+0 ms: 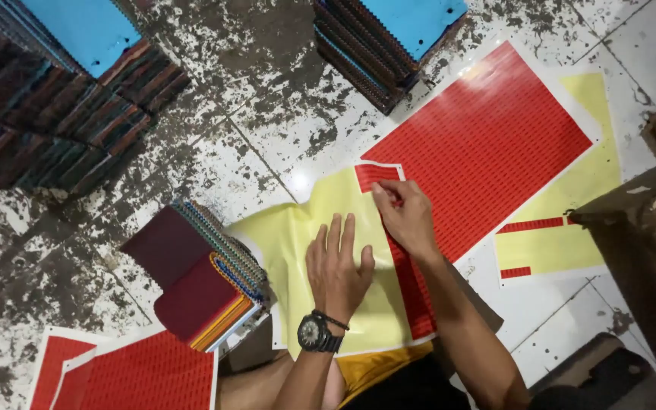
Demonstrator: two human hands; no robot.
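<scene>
Person seated on the floor (252,114), stained pale tiles, working a sticker sheet (320,228) spread right in front of the knees. Left hand (337,266) lies flat, palm down, fingers spread on the bare yellow backing, nothing held; likely pins the sheet so it stays put while a sticker lifts. Right hand (404,216) sits at the border where the remaining red stickers (411,288) meet the yellow; its grip is nearly closed, thumb and forefinger pinched on a small red sticker, exact hold partly hidden by the fingers. The sheet lies under both hands; the pinched spot is just beyond the left fingertips, toward the far side of the floor.

Touching the far right of it, a full red sheet (487,144) overlaps another peeled yellow sheet (563,228). Swatch book stack (199,281) just beside the left hand, near edge. More stacks with blue covers (77,83) at far left corner, another (389,45) at far edge. Red sheets (130,376) at near left corner
</scene>
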